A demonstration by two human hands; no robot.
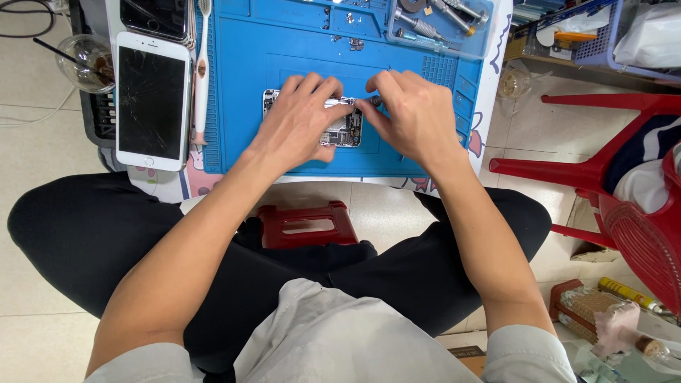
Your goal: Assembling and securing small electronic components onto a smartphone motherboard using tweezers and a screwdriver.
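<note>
- Opened phone lying on blue mat, under both hands.
- Left hand: spread flat over the phone, fingers pressing its upper edge.
- Right hand: fingers pinched narrow on a small dark tool at the phone's top corner.
- White phone with cracked screen at the table's left edge.
- Red stool between the knees.

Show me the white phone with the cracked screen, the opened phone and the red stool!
white phone with cracked black screen (152,99), head view, screen middle
opened silver phone (345,132), head view, exposed insides
red plastic stool (306,225), head view, top
</note>
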